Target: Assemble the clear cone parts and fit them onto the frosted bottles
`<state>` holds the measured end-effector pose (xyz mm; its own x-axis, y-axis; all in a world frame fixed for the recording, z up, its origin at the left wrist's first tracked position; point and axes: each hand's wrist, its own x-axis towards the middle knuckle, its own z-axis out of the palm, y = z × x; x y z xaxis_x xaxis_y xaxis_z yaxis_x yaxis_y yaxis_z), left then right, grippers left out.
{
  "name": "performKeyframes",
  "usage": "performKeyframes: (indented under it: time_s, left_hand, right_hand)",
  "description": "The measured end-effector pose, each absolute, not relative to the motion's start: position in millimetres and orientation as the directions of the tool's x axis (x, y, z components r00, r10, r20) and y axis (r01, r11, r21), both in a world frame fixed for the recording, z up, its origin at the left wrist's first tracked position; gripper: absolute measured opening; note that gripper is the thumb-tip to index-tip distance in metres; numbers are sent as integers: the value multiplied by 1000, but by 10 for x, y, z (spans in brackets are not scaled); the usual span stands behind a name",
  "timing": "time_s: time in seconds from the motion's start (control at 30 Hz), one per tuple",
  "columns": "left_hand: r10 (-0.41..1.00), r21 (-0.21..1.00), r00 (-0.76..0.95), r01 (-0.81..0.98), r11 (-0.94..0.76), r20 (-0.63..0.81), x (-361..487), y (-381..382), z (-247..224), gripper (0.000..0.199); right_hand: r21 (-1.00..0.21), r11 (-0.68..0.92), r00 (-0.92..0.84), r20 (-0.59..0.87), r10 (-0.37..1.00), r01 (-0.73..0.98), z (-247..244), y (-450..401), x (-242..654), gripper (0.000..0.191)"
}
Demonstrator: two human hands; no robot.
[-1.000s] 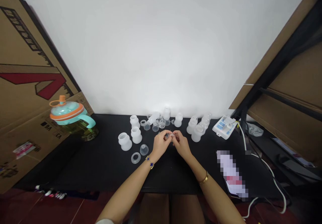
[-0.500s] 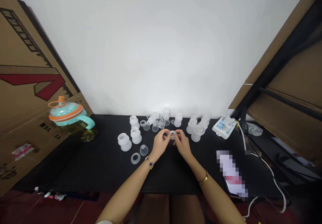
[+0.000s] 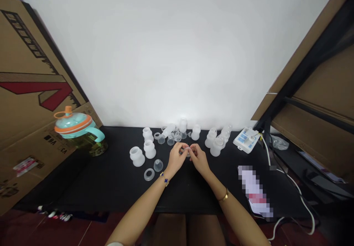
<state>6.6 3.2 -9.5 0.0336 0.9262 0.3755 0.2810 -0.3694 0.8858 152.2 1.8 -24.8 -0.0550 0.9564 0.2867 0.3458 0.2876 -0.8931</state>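
Observation:
Both my hands meet over the middle of the black table, pinching a small translucent bottle ring between the fingertips. My left hand grips its left side and my right hand its right side, so much of it is hidden. To the left of my hands lie a loose translucent ring and a clear dome cap. Several open white bottles stand further left, one of them the nearest bottle. Behind my hands is a cluster of clear caps and rings.
Capped bottles stand to the right of my hands, near a white box with a cable. A phone lies at the front right. A large teal-lidded jug stands at the left by cardboard. A white wall rises behind.
The ring between my fingers has tilted and now shows less of its round face. My fingertips have drawn slightly closer together around it.

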Motion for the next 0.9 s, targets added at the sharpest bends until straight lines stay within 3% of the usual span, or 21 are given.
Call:
performKeyframes:
  time_s: [0.23, 0.9]
  left_hand:
    - [946, 929, 53, 178, -324, 320, 68, 52, -141, 22]
    - [894, 836, 76, 327, -441, 442, 50, 54, -117, 10]
  right_hand:
    - [-898, 295, -40, 299, 954, 327, -230, 10, 1528, 23]
    - [-880, 280, -86, 268, 960, 383, -218, 5, 1515, 18]
